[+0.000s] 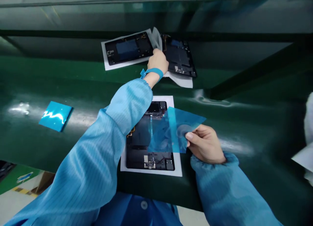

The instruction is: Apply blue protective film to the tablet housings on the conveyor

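Blue film [174, 133] slants over the right side of the near tablet [137, 139], its edge pinched between the right hand's [206, 144] thumb and fingers, that wrist turned inward. Positioning film looks like the step in hand; the left sleeve [97, 147] crosses above, the left hand [157, 61] knuckles-up at a curled sheet [156, 37] between two far tablets [128, 49], grip hidden, can't tell. Next move probably calls for keeping that right pinch steady.
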`<state>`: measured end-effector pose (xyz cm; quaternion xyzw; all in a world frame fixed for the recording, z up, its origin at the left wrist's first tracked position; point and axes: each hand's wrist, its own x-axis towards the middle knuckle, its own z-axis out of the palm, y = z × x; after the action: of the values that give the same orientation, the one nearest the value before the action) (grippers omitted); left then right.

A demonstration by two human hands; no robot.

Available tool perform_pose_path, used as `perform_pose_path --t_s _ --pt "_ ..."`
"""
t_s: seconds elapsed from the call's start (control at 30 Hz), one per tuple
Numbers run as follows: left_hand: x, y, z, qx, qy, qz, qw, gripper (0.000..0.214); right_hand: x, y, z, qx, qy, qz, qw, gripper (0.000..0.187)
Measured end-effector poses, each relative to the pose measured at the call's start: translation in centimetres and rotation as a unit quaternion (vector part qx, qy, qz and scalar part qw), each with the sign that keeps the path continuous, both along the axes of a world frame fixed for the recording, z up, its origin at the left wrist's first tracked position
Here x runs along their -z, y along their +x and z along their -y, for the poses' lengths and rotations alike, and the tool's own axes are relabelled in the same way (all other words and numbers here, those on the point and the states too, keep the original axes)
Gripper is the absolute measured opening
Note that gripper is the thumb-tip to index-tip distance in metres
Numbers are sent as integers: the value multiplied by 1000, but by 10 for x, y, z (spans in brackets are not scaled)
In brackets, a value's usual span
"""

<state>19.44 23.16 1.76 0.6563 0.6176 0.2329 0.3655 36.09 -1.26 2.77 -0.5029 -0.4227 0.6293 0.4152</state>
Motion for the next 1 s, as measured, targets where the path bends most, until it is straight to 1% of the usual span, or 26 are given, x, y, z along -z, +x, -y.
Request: perform_pose_path --t_s 0.07,0.13,0.2,0.27,0.3,0.37,0.43,0.5,0.53,0.6,0.63,0.67,0.7,0.73,0.77,0.8,0.83,0.87,0.9,0.97,1.0 --pt "-10 0 1 -50 5 -21 998 22 1 1 1 -6 -4 2 1000 34" --pt "-19 -9 6 -74 22 -31 997 24 1 1 1 -14 -8 -7 1000 34" --pt "-26 -34 18 -86 53 -25 995 20 1 2 3 -26 -12 -24 999 33" --pt "-29 -75 40 -114 98 -3 989 10 1 1 4 -40 -13 -39 998 33" --pt "-29 -102 57 -137 124 20 983 5 1 1 5 -44 -15 -42 998 33" --pt "-28 -163 102 -156 138 24 978 7 2 0 6 -46 -20 -43 998 34" --pt "-24 -222 160 -187 133 13 973 20 2 -2 7 -47 -29 -42 998 36" --pt "-19 -271 221 -184 92 -21 978 30 2 -5 6 -51 -38 -41 997 37" --pt "-16 -288 251 -190 86 -28 978 30 2 -6 5 -54 -41 -39 997 37" --pt "-12 -311 299 -189 66 -48 979 26 1 -8 4 -59 -50 -35 996 37" --pt "-10 -317 316 -180 54 -59 980 25 0 -9 3 -58 -53 -33 996 38" --pt "-10 -321 327 -168 44 -78 982 26 -1 -10 3 -57 -57 -29 996 38" --pt "-11 -323 331 -158 38 -100 982 28 -1 -11 2 -56 -60 -24 996 38" --pt "-14 -323 328 -146 37 -131 980 31 -1 -12 1 -56 -61 -19 996 39" --pt "-17 -322 318 -133 46 -173 975 35 -1 -13 0 -56 -62 -15 996 39" --pt "-21 -318 301 -121 63 -219 966 37 -1 -14 0 -58 -62 -13 996 39" --pt "-25 -313 276 -103 87 -278 951 37 -1 -15 -1 -60 -62 -11 996 40" --pt "-27 -305 247 -77 117 -333 932 36 -1 -15 -1 -61 -63 -11 996 40" --pt "-28 -294 213 -50 132 -367 920 35 0 -16 -1 -60 -64 -11 996 40" --pt "-23 -268 139 -17 133 -371 919 30 2 -15 -1 -55 -66 -11 996 40" --pt "-18 -253 104 7 110 -381 918 30 3 -15 0 -54 -66 -14 996 39"
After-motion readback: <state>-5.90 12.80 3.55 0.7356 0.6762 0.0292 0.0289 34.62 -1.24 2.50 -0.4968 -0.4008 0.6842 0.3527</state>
